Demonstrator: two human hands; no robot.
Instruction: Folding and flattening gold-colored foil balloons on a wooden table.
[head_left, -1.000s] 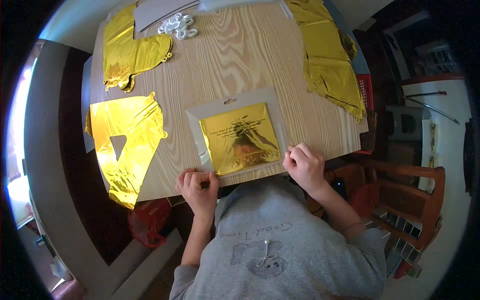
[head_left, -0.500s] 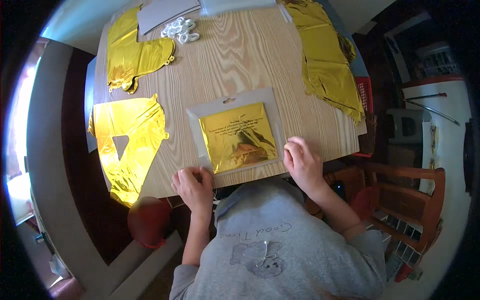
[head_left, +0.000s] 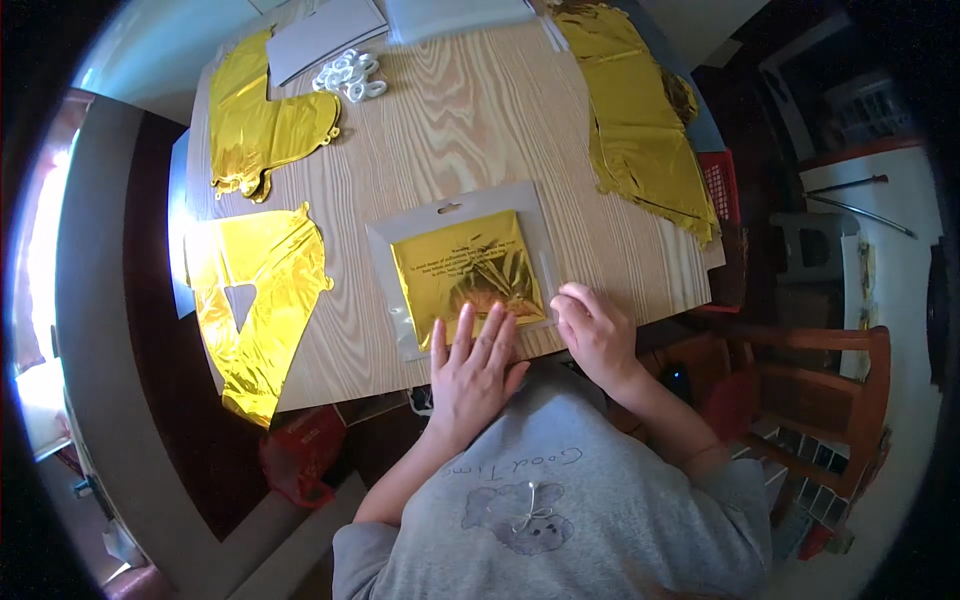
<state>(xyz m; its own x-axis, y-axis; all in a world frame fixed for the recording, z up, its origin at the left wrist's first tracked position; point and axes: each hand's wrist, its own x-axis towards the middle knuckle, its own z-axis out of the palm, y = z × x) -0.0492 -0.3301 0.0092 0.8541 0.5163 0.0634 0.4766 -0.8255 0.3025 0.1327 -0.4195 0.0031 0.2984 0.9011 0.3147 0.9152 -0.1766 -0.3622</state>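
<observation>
Your upper body is clothed in a loose heather-grey top [head_left: 650, 490], its sleeves [head_left: 372, 550] ending near the elbows. The front bears dark lettering [head_left: 515, 461], a darker grey animal motif [head_left: 492, 508] and a thin white cord bow [head_left: 531, 516]. Your hands [head_left: 468, 382] are bare.

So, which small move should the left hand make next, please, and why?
I would probably let the left hand gently smooth the gold foil through its clear bag: the hand is spread over the near edge, and the foil looks creased toward the right. The right hand is curled by the near right corner.
</observation>
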